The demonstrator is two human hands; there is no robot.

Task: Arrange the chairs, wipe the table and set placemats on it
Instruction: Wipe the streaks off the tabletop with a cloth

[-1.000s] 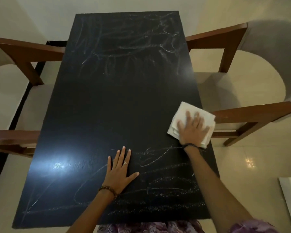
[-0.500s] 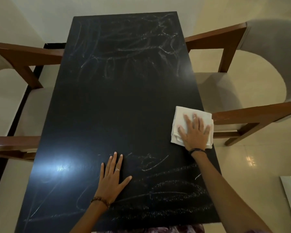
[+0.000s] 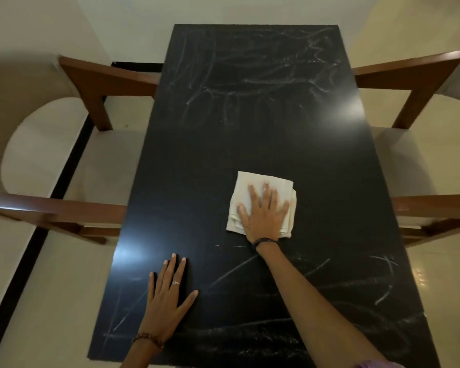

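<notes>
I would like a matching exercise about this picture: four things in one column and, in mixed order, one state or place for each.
Things:
1. cloth
2. left hand
3. right hand
4. table

States:
A. flat on the bare tabletop
B. black, with pale streaks
C. white, folded
D. pressing on the cloth

Pairs: 1-C, 2-A, 3-D, 4-B

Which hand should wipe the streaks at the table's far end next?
Right. The right hand already presses flat on the white cloth mid-table, nearer the far streaks. The left hand lies bare on the black table near the front edge.
</notes>
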